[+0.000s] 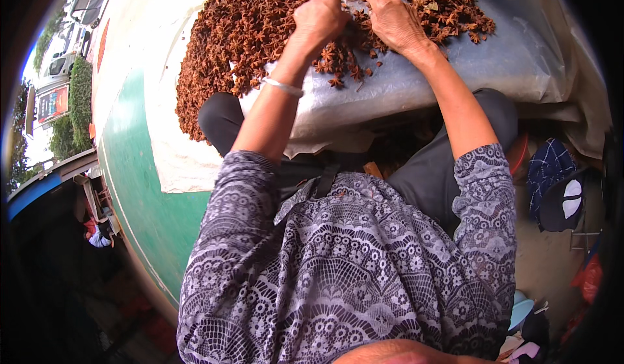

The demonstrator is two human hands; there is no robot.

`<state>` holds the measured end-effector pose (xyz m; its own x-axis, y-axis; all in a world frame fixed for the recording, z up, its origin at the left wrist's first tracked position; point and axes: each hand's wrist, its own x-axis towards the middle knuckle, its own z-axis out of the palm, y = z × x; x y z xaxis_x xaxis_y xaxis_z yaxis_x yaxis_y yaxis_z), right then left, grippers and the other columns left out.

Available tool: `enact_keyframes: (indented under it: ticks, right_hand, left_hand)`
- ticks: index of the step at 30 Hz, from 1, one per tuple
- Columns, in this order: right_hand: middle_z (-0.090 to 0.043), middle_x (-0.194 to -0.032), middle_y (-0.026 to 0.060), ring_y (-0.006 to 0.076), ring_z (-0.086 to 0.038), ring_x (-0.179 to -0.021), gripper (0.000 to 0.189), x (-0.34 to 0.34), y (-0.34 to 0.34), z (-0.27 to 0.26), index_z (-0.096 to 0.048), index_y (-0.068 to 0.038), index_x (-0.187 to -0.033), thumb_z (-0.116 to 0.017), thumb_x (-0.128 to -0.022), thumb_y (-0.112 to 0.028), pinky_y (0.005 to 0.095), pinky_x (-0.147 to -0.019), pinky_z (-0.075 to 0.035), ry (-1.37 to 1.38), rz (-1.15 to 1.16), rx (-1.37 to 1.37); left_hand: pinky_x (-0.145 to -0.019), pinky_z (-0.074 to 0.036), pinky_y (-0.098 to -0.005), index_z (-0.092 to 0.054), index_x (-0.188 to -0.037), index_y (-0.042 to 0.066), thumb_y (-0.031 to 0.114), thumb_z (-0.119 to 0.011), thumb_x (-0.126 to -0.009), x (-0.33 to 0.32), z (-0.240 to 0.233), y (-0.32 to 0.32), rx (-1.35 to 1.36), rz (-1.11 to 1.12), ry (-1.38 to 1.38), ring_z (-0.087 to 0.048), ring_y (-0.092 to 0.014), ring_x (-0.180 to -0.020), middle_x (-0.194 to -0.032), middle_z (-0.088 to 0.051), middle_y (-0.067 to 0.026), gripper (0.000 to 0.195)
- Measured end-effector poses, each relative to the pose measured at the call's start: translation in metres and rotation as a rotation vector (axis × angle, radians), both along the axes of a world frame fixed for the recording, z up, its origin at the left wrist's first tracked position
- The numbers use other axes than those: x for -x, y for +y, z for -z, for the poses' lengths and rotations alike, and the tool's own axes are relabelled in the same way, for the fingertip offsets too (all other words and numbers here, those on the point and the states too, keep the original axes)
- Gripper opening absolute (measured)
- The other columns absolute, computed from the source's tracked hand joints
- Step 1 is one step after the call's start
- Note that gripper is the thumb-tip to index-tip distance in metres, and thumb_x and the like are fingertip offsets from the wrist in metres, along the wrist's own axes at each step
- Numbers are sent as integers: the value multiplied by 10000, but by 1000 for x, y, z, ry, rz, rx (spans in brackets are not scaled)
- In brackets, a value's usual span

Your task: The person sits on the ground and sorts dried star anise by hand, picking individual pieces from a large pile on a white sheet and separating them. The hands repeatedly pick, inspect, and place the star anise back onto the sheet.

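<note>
Dried star anise (234,37) lies in a large heap at the upper left of the work surface. A second, smaller spread of star anise (448,8) is at the upper right, with a few loose pieces near the front edge. My left hand (321,15), with a pale bangle on its wrist, is curled at the right side of the large heap; its fingertips are hidden. Just right of it, my right hand (392,20) reaches over the smaller spread with its index finger stretched towards the left hand. Whether either hand grips a piece cannot be made out.
Clear plastic sheeting (516,61) covers the raised surface and hangs over its front edge above my knees. A white sheet (180,169) lies under the large heap on a green floor (131,135). A dark cap (560,208) is at the right. A person (97,237) is far off left.
</note>
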<state>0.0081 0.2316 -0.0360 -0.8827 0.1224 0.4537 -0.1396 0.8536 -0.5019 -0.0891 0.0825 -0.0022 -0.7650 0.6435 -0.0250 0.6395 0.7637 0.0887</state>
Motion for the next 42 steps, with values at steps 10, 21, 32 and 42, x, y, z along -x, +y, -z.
enact_keyframes:
  ticks: [10, 21, 32, 42]
  right_hand:
    - [-700, -1016, 183, 299, -698, -870, 363, -4, 8, -24, -614, -73, -1254, -586, -892, -74, 389, -779, -565, -142, 13, 154]
    - [-724, -855, 52, 97, -692, -702, 195, 3, -5, -16, -666, -5, -1080, -638, -982, -171, 249, -632, -590, -220, -161, 828]
    - [-740, -915, 29, 145, -712, -770, 249, -1, -5, -23, -677, -78, -1134, -674, -920, -207, 321, -697, -590, -147, -21, 213]
    - [-642, -937, 137, 329, -646, -930, 94, -4, -29, -1, -679, -47, -863, -630, -797, -91, 443, -806, -540, -33, -109, -39]
  left_hand:
    - [-683, -567, -367, -743, -875, 64, 213, -743, -790, 23, 3, -11, -421, 125, -339, -688, -204, -706, -770, -710, -116, 172]
    - [-551, -526, -254, -642, -820, -11, 17, -668, -851, 0, -26, -1, -1122, 46, -856, -625, -141, -612, -747, -670, -78, 49]
    - [-553, -504, -296, -735, -822, -28, 97, -754, -787, 44, -26, -32, -734, -86, -376, -636, -142, -582, -659, -692, -91, 131]
    - [-717, -559, -467, -739, -836, 72, 237, -684, -801, 13, 2, -13, 3, 93, -25, -691, -390, -784, -812, -705, -197, 178]
